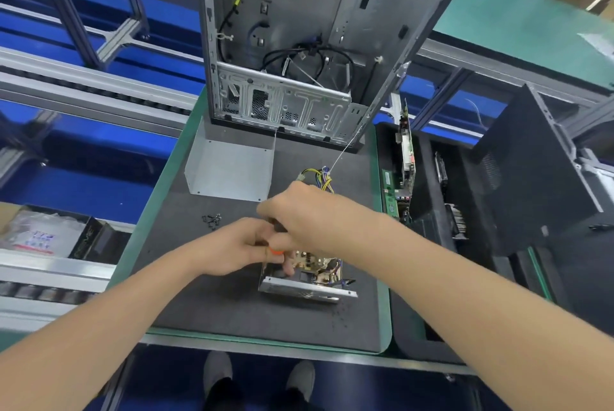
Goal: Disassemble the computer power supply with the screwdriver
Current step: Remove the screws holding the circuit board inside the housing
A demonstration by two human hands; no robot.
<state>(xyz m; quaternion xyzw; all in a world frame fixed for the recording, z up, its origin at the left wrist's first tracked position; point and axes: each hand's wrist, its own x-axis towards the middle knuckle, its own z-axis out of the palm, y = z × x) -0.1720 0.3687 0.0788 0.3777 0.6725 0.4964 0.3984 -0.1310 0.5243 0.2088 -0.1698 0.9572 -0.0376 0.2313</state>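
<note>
Power supply (305, 281): open on the mat, just below both hands.
Right hand (299, 211): closed on the screwdriver (276, 249).
Left hand (239, 244): fingers pinched at the screwdriver's orange part.

This is an electronics disassembly workshop on a factory floor, shown by the dark anti-static mat on a green-edged workbench (385, 311), grey aluminium-profile conveyor racks with rollers (83, 91), a gutted grey steel computer case (299, 45) and black foam trays of circuit boards (418, 178).
</note>
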